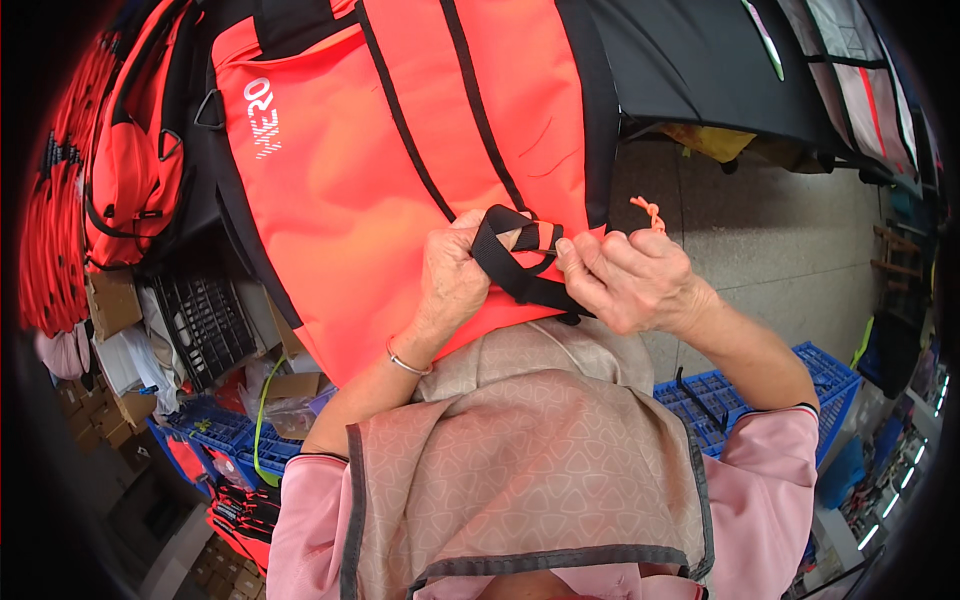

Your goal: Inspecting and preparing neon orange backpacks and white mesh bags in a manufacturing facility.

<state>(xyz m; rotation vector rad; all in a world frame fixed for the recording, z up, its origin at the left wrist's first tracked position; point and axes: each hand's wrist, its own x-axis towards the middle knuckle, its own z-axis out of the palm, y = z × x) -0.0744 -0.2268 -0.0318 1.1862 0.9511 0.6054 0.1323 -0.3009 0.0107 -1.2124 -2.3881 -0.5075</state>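
Pinching the black strap [515, 262] between fingers [575, 258] of both hands, against orange bag [370, 170]

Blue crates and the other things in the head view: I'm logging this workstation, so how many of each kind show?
Blue crates: 2
Black crate: 1
Large orange bag: 1
Black strap, held by both hands: 1
Total: 5

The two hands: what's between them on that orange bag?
In the head view, a black strap runs between the left hand and right hand, lying across the orange bag.
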